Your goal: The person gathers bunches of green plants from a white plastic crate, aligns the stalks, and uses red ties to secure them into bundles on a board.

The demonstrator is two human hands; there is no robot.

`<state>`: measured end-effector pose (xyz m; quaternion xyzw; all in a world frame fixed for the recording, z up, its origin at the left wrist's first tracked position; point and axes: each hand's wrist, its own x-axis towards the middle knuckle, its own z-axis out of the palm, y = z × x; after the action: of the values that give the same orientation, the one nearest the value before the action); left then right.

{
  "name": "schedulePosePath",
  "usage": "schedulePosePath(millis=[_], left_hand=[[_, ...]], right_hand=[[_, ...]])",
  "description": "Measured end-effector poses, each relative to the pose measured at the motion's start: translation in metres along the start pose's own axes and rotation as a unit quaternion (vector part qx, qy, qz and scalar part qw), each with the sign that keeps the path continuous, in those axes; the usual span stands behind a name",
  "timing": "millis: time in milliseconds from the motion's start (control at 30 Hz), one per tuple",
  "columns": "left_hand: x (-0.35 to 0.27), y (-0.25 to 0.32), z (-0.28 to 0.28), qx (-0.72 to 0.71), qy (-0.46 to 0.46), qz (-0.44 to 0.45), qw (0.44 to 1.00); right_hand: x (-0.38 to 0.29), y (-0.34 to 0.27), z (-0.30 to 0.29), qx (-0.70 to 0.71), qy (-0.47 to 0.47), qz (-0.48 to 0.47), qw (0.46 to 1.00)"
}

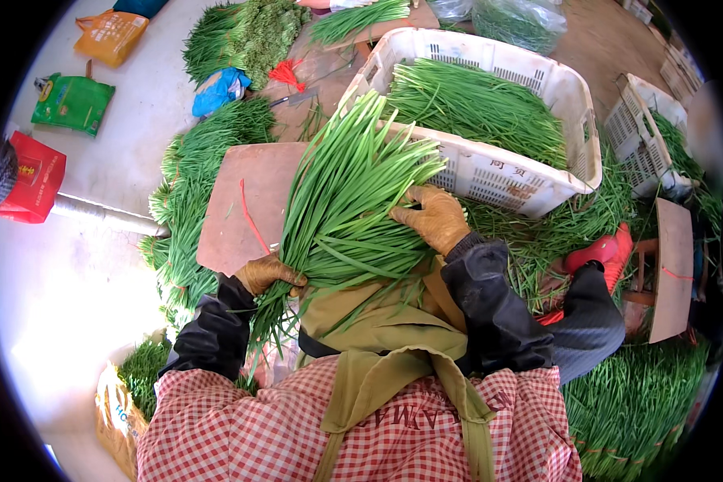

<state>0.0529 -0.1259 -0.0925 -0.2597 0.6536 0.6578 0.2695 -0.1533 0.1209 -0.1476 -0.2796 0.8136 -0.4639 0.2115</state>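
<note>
A large loose bunch of garlic chives (349, 199) lies fanned across my lap, pale cut ends pointing up and to the right. My left hand (271, 275), in a tan glove, grips its leafy lower-left side. On the right side of the bunch, my gloved right hand (437, 218) has thumb and forefinger on the stems; its other fingers are partly hidden. Behind the bunch is a small brown board (241, 205) with a red tie (253, 217) on it. Just beyond my right hand stands a white plastic crate (488, 175) holding more chives (476, 111).
Tied chive bundles (193, 181) line the left side, with more bundles (638, 403) at lower right. Loose leaves (542, 241) litter the floor by my red shoe (602, 256). A knife (292, 98) and red ties (287, 73) lie ahead. Another person's hand (349, 3) shows at the top.
</note>
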Motion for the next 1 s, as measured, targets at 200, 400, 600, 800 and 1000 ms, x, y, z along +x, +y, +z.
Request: schedulePosePath(millis=[200,400,600,800,1000], left_hand=[[0.004,-0.002,-0.021,0.006,-0.016,-0.02,1.0],[0.015,0.003,-0.028,0.032,-0.036,-0.049,0.998],[0.01,-0.015,-0.038,-0.013,-0.009,-0.058,0.998],[0.02,-0.015,-0.042,-0.025,-0.024,-0.062,0.997],[0.016,-0.019,-0.041,-0.019,-0.025,-0.057,0.998]], right_hand=[[0.003,0.013,-0.013,0.297,-0.065,0.094,0.948],[0.001,0.044,-0.021,0.45,-0.05,0.131,0.882],[-0.02,0.102,-0.051,0.658,0.079,0.062,0.746],[-0.064,0.257,-0.131,-0.135,0.168,0.26,0.941],[-0.031,0.089,-0.063,0.201,0.029,0.108,0.973]])
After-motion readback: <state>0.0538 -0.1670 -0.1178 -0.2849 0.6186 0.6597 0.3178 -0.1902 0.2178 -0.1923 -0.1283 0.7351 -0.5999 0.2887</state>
